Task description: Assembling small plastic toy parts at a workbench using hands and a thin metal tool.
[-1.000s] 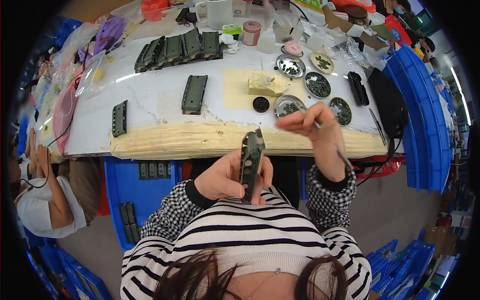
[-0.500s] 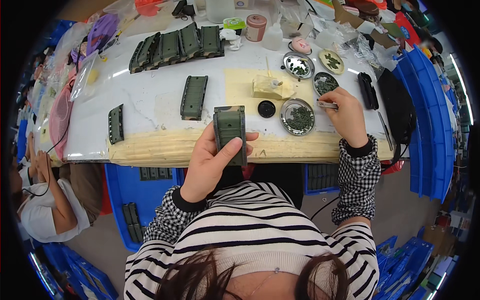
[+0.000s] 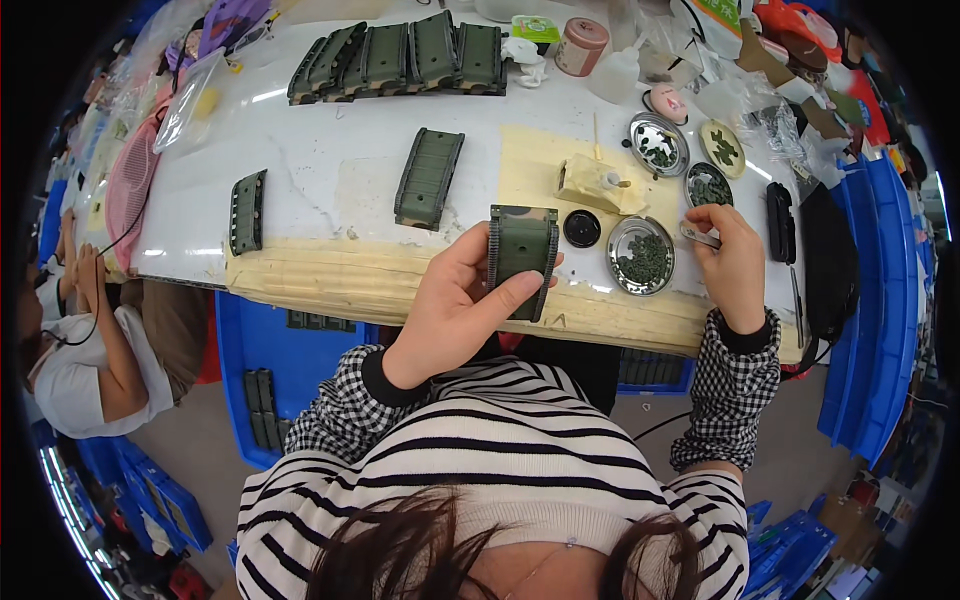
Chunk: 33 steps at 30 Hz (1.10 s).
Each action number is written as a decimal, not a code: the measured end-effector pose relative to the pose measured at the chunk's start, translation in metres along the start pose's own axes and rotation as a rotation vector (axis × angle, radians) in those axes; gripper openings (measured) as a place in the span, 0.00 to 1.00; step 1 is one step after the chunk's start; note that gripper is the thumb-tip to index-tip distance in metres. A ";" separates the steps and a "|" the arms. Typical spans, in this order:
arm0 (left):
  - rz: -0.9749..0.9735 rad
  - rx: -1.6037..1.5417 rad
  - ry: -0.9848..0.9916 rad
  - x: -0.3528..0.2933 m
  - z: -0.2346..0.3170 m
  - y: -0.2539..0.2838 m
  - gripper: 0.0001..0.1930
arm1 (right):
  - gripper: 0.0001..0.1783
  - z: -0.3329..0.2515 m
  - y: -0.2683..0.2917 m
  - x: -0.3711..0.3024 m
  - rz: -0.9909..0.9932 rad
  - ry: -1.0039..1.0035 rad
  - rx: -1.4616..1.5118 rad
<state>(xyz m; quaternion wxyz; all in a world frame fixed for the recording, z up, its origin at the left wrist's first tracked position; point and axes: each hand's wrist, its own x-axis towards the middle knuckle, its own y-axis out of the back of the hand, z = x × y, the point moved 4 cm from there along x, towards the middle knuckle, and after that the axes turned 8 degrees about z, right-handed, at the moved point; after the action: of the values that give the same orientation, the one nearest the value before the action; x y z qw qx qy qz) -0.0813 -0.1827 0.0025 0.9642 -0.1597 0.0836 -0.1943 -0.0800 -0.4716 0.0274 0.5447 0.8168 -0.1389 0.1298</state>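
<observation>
My left hand (image 3: pixel 450 305) is closed round a green camouflage plastic part (image 3: pixel 522 262) with ridged side edges. The thumb lies across its lower face, and the part is held upright over the table's front edge. Silver tweezers (image 3: pixel 697 236) are pinched in my right hand (image 3: pixel 735 265); their tips point left, just right of a round metal dish (image 3: pixel 640 292) with small green pieces (image 3: pixel 645 260) in it. Above that hand sits a smaller dark dish (image 3: pixel 708 194) of green pieces. A similar green part (image 3: pixel 430 180) lies flat on the table, and a narrower-looking one (image 3: pixel 248 212) lies farther left.
More green parts (image 3: pixel 400 60) stand in a row at the back. A yellow block (image 3: pixel 598 183), a black round lid (image 3: pixel 581 228), a squeeze bottle (image 3: pixel 614 76) and a black case (image 3: pixel 781 222) are around the dishes. Blue bins (image 3: pixel 235 400) hold parts below the table.
The whole view has shifted, so the table things appear farther right. The held part is slightly nearer the metal dish. Both grips stay the same.
</observation>
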 end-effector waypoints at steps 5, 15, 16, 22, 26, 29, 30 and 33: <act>-0.013 0.043 -0.020 0.002 0.000 0.001 0.21 | 0.10 -0.001 -0.002 0.001 -0.062 -0.037 0.007; -0.045 0.045 -0.021 0.000 0.000 0.000 0.21 | 0.07 -0.002 -0.001 0.000 -0.144 -0.107 0.052; -0.051 0.039 -0.016 0.000 0.000 0.000 0.21 | 0.07 -0.001 -0.001 0.000 -0.134 -0.093 0.050; -0.062 0.037 0.018 -0.004 -0.001 0.001 0.22 | 0.06 -0.017 0.015 0.000 0.062 0.028 0.130; -0.045 0.034 0.024 -0.006 -0.003 0.000 0.22 | 0.25 -0.069 0.038 -0.013 0.273 0.084 0.381; -0.050 0.032 -0.007 -0.007 -0.002 -0.003 0.22 | 0.33 -0.094 0.038 -0.028 0.279 0.134 0.590; -0.058 0.026 -0.025 -0.007 -0.002 -0.004 0.22 | 0.27 -0.100 0.036 -0.030 0.233 0.111 0.613; -0.067 0.052 -0.027 -0.008 0.000 -0.005 0.21 | 0.12 -0.117 0.030 -0.031 0.128 0.059 0.678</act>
<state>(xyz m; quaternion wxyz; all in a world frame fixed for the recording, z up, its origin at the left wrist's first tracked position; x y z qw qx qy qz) -0.0904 -0.1838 0.0050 0.9620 -0.1401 0.0602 -0.2265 -0.1273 -0.3712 0.0854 0.2370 0.9368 -0.1230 0.2263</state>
